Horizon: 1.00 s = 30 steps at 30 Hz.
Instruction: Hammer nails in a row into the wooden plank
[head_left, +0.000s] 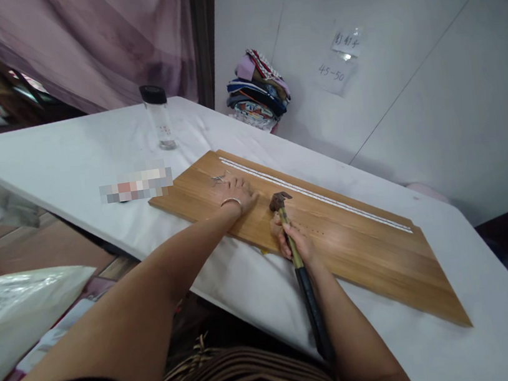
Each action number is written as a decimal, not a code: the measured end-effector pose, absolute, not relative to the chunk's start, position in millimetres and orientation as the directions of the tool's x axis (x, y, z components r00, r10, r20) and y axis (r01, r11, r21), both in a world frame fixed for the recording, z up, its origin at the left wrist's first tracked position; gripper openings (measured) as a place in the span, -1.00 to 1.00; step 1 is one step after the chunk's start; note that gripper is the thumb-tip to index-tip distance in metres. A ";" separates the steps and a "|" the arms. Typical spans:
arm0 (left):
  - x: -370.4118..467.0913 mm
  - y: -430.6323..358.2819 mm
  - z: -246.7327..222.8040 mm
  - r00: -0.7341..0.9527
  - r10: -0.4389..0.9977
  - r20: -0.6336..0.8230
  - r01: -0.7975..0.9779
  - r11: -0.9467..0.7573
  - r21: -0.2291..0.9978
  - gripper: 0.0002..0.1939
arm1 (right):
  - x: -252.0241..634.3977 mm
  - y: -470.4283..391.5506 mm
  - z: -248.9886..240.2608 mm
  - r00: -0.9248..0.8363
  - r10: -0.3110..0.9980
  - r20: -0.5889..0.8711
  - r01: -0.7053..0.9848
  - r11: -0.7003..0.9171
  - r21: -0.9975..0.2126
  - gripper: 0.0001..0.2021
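Observation:
A long wooden board [365, 244] lies on the white-covered table, with two thin white strips [316, 194] along its far edge. My left hand [239, 194], a bracelet at the wrist, rests palm down on the board, fingers spread, beside several loose nails [218, 178]. My right hand [293, 238] is wrapped round the upper handle of a hammer [297, 260], just below its rusty head, over the board's near edge. The black grip points down toward my body. A short row of small dark marks [317, 231] shows on the board right of that hand.
A clear bottle with a black lid [159, 119] stands on the white table [63, 148]. Left of the board lies a blurred-out item [136, 185]. Folded clothes [258, 92] are stacked by the wall at the back. A plastic bag [21, 318] is at lower left.

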State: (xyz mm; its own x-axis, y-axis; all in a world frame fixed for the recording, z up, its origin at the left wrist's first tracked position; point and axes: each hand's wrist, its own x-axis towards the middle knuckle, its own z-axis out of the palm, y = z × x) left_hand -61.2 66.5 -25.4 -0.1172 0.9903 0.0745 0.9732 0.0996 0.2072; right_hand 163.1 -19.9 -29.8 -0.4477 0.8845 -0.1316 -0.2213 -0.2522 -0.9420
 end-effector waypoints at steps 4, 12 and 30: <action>-61.0 65.8 -25.6 -0.118 0.989 0.086 0.971 0.097 0.218 -0.40 | 163.0 -20.1 -30.3 -0.443 0.888 -0.124 -0.234 -0.248 -0.940 -0.47; -60.9 67.4 -26.5 -0.121 0.990 0.072 0.968 0.102 0.230 -0.39 | 163.4 -19.3 -30.5 -0.456 0.882 -0.116 -0.232 -0.243 -0.942 -0.47; -58.9 61.9 -17.8 -0.117 0.992 0.057 0.975 0.104 0.197 -0.36 | 164.0 -18.7 -34.0 -0.466 0.880 -0.091 -0.249 -0.229 -0.941 -0.46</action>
